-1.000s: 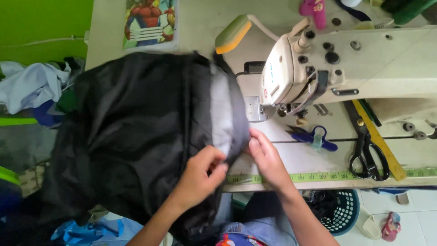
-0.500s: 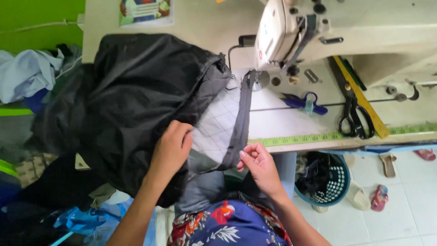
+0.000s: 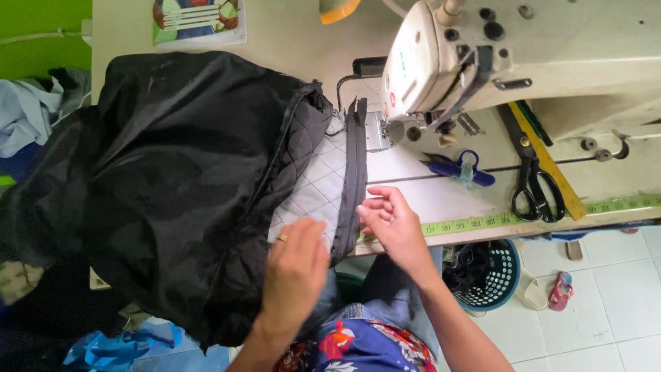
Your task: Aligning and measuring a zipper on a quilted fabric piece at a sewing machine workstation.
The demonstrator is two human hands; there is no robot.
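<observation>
While most of the black jacket (image 3: 172,186) still hangs off the table (image 3: 427,196) to the left & over the lap, only its front edge lies flat by the sewing machine (image 3: 523,62), w/ the grey quilted lining (image 3: 313,189) turned up and the black zipper strip (image 3: 354,172) running from the needle area back toward the person. Judging by that, the strip's top end sits at the presser foot, but the length near the hands looks loose, so stitching seems barely begun, most of the seam left. Black scissors (image 3: 533,186) & a yellow ruler (image 3: 547,162) lie right of the machine, a purple clip tool (image 3: 461,169) btwn them and the foot. Left hand (image 3: 296,272) rests flat, fingers together, pressing the lining's near edge. Right hand (image 3: 392,224) pinches the strip's lower part, fingers curled.
</observation>
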